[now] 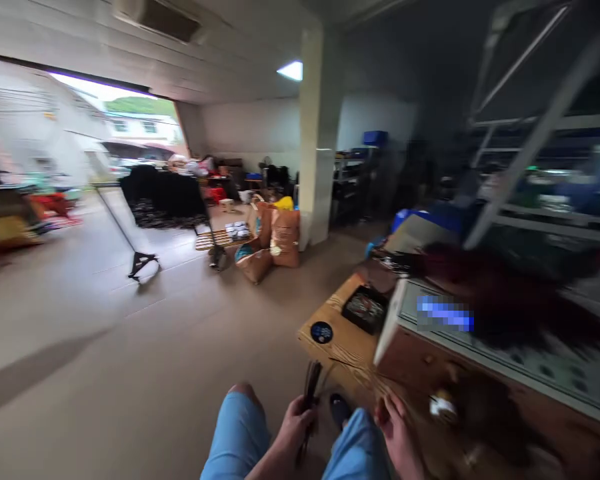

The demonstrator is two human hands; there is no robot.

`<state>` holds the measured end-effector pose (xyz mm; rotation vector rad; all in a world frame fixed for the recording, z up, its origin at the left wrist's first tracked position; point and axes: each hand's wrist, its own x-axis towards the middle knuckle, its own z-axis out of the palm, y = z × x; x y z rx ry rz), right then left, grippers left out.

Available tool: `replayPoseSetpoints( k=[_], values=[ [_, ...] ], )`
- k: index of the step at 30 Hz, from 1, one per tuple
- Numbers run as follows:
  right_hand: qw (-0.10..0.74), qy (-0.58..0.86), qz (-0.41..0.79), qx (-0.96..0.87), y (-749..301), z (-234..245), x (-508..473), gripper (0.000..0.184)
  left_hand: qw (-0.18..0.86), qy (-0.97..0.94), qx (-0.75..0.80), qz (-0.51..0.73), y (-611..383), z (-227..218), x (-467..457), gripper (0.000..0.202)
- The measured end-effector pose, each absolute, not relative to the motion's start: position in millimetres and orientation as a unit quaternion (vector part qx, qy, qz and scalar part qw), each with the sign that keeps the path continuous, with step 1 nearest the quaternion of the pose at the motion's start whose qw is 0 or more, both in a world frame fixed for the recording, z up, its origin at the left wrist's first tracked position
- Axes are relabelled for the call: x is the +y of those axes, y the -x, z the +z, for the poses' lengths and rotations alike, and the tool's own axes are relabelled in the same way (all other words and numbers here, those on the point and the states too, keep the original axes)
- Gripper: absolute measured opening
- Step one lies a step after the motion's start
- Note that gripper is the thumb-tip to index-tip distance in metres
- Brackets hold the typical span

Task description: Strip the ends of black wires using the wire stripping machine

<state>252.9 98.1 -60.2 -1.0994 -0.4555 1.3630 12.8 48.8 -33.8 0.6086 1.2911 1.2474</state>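
Observation:
My left hand [294, 421] is closed around a thin dark bundle of strands [311, 387] that sticks up above my knees in light blue trousers [240, 433]. My right hand [397, 430] sits low beside my right knee, close to the edge of a low wooden table [347, 347]; its fingers look curled, and I cannot make out what, if anything, is in them. The whole view is blurred by motion.
On the table lie a round dark disc [321, 332], a black tray [365, 309] and a large box [480, 360] with dark reddish fibres on it. Brown sacks [275, 240] stand by a white pillar [317, 133]. Shelving fills the right; an open doorway is at left.

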Motion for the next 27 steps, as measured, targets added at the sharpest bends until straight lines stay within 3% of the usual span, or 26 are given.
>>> replayPoseSetpoints(
  k=[7, 14, 17, 22, 27],
  values=[
    [0.707, 0.376, 0.591, -0.099, -255.9, -19.6, 130.9, 0.056, 0.619, -0.289, 0.527, 0.505, -2.1, -15.4, 53.2, 0.047],
    [0.742, 0.35, 0.564, -0.093, -252.8, -19.2, 140.6, 0.054, 0.627, -0.282, 0.535, 0.492, -1.8, -17.4, 55.3, 0.06],
    [0.745, 0.358, 0.555, -0.089, -253.2, -21.9, 144.2, 0.053, 0.623, -0.271, 0.544, 0.492, -3.2, -22.9, 56.8, 0.055],
    [0.711, 0.413, 0.556, -0.122, -234.8, -30.3, 141.3, 0.053, 0.626, -0.241, 0.564, 0.482, -5.6, -26.9, 59.6, 0.046],
    [0.605, 0.485, 0.6, -0.196, -198.5, -45.7, 119.7, 0.048, 0.621, -0.245, 0.578, 0.469, -11.2, -23.3, 63.0, 0.037]
  ],
)
